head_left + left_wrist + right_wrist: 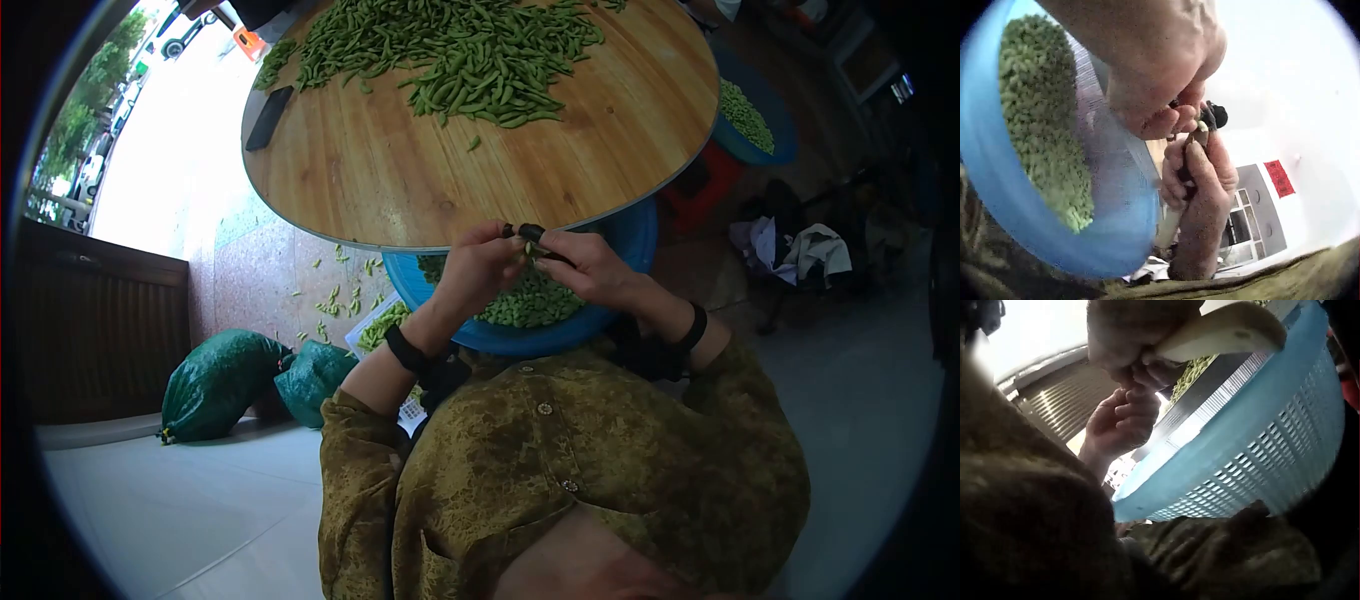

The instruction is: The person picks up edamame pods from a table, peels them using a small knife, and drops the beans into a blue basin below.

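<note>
Over the blue basket (pixel 525 345), the fingertips of my left hand (pixel 483 262) and right hand (pixel 595 265) meet. A small pale-green bean (pixel 1202 126) shows between them, pinched by my curled left fingers; its far side is hidden. My right hand grips a curved handle (pixel 1222 332) with a small mark near its end; the working end of this tool is hidden. Something black (pixel 1217 115) covers a right fingertip. Shelled green beans (pixel 530 305) fill the basket below both hands. Unshelled pods (pixel 490 65) are heaped on the round wooden table (pixel 400 190).
A dark flat object (pixel 268 118) lies at the table's left edge. Loose pods (pixel 335 300) litter the floor beside green sacks (pixel 222 385) and a white crate (pixel 360 335). Another basin of beans (pixel 745 118) stands at right, near a red stool (pixel 705 185).
</note>
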A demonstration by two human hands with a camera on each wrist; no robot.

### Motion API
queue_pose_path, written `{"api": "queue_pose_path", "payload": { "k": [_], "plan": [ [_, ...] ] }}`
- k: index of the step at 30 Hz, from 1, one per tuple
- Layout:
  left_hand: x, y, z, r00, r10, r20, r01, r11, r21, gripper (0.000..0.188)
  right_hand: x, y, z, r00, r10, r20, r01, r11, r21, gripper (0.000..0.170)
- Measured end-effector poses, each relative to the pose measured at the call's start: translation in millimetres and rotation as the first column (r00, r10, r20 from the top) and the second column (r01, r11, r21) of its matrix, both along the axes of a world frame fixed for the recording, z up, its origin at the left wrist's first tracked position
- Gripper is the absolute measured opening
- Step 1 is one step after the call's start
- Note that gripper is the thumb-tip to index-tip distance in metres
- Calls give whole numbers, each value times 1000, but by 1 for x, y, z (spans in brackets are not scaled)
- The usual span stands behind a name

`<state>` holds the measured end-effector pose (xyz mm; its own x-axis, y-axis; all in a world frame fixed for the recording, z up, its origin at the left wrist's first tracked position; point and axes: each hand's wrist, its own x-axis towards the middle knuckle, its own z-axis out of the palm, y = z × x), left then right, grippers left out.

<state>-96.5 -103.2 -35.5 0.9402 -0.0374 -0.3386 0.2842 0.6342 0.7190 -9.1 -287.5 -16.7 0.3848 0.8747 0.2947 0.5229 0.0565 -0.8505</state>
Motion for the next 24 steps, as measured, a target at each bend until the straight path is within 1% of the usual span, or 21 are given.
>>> {"api": "queue_pose_path", "payload": {
  "k": [1, 2, 3, 4, 5, 6, 7, 8, 10, 11, 12, 13, 14, 15, 17, 18, 19, 20, 21, 23, 24],
  "plan": [
    [0, 0, -2, 1000, 1, -2, -1, 1000, 0, 4, -4, 0, 8, 969, -23, -245, -5, 993, -116, 28],
    [1, 0, -3, 1000, 0, 19, -2, 995, 96, 5, -7, 2, 5, 969, -22, -247, -7, 993, -116, 28],
    [1, -1, -4, 999, -1, 41, -6, 982, 191, 5, -9, 5, -2, 945, -45, -324, 35, 999, -37, 26],
    [1, -3, -4, 999, 1, 43, -10, 981, 192, 5, -8, 8, -6, 916, -58, -398, 81, 996, 39, 24],
    [-1, -7, 0, 999, 13, 37, -23, 962, 272, 6, -8, 9, -4, 915, -56, -399, 79, 996, 40, 24],
    [-4, -10, 2, 999, 23, 30, -32, 936, 350, 7, -7, 10, 0, 902, -140, -408, 120, 990, -75, 23],
    [-7, -10, 2, 999, 22, 28, -30, 935, 352, 7, -6, 10, 2, 885, -225, -407, 160, 969, -187, 21],
    [-8, -9, 3, 999, 35, 17, -39, 936, 351, 10, -4, 11, -1, 885, -226, -408, 163, 970, -183, 21],
    [-16, 0, 10, 999, 49, 11, -50, 932, 358, 12, 2, 10, -9, 951, -162, -265, 119, 978, -169, 18],
    [-27, 13, 21, 985, -30, 169, -113, 629, 769, 9, 3, 8, -6, 951, -160, -266, 120, 980, -159, 18],
    [-40, 27, 34, 948, -179, 263, -234, 166, 958, 9, 5, 4, -1, 894, -204, -398, 117, 965, -233, 17],
    [-53, 40, 56, 968, -238, 81, -134, -213, 968, 11, 7, -1, 3, 819, -253, -515, 101, 947, -305, 17],
    [-63, 55, 65, 972, -213, -97, 5, -397, 918, 10, 9, -5, 1, 818, -242, -521, 109, 956, -273, 16],
    [-67, 66, 72, 977, -178, -118, 26, -448, 894, 11, 8, -5, -1, 820, -240, -520, 112, 957, -266, 16],
    [-51, 75, 82, 989, -148, 27, -97, -491, 866, 12, 6, -4, -3, 819, -200, -538, 64, 963, -261, 16],
    [-32, 80, 80, 972, -204, 114, -189, -395, 899, 13, 3, -1, -3, 818, -199, -539, 66, 964, -256, 16],
    [-8, 85, 74, 946, -249, 207, -276, -289, 917, 14, -1, 4, -2, 826, -164, -539, 44, 973, -228, 16],
    [17, 88, 64, 939, -259, 226, -298, -283, 912, 15, -2, 7, -2, 835, -130, -535, 23, 979, -201, 16],
    [44, 89, 51, 931, -268, 247, -320, -275, 907, 16, -2, 8, -2, 838, -133, -530, 26, 979, -203, 16],
    [93, 90, 25, 956, -167, 241, -283, -314, 906, 19, -1, 8, -5, 785, -134, -605, 12, 980, -201, 16],
    [110, 92, 11, 955, -165, 245, -286, -310, 907, 19, -1, 7, -7, 787, -136, -602, 12, 979, -205, 16]
  ]
}}
